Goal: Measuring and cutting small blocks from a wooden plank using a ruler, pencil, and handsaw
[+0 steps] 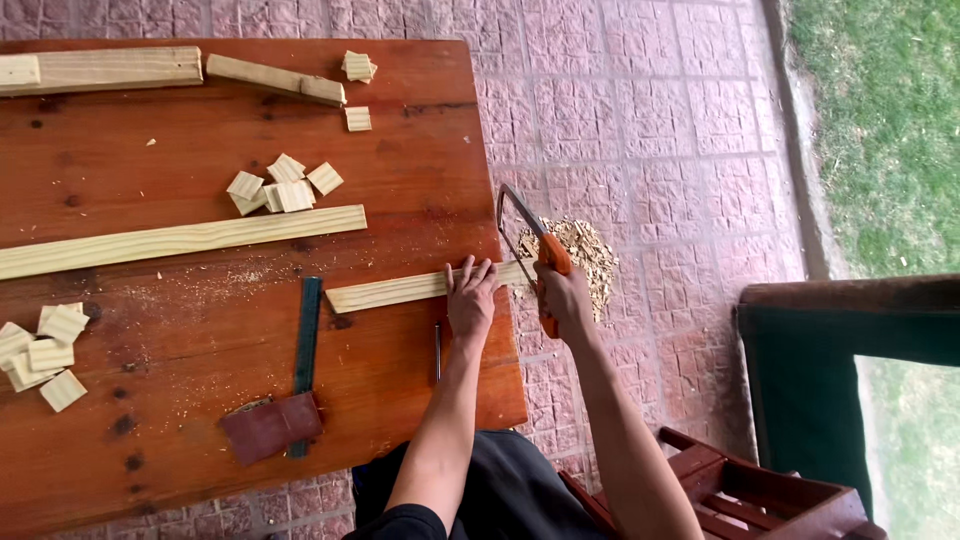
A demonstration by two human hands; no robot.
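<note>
My left hand [470, 298] presses flat on a pale wooden strip [385, 291] that lies across the right edge of the reddish wooden table [200, 400]. The strip's end sticks out past the table edge. My right hand [562, 300] grips the orange handle of a hacksaw [530, 240], whose metal frame stands over the overhanging end of the strip, just beyond the table edge.
A try square [290, 395] with a dark stock lies near the front. A pencil [437, 352] lies by my left wrist. Long planks [180, 238] and several small cut blocks [285, 185] are scattered. Sawdust pile [585, 255] on paving. A wooden chair [760, 495] stands at right.
</note>
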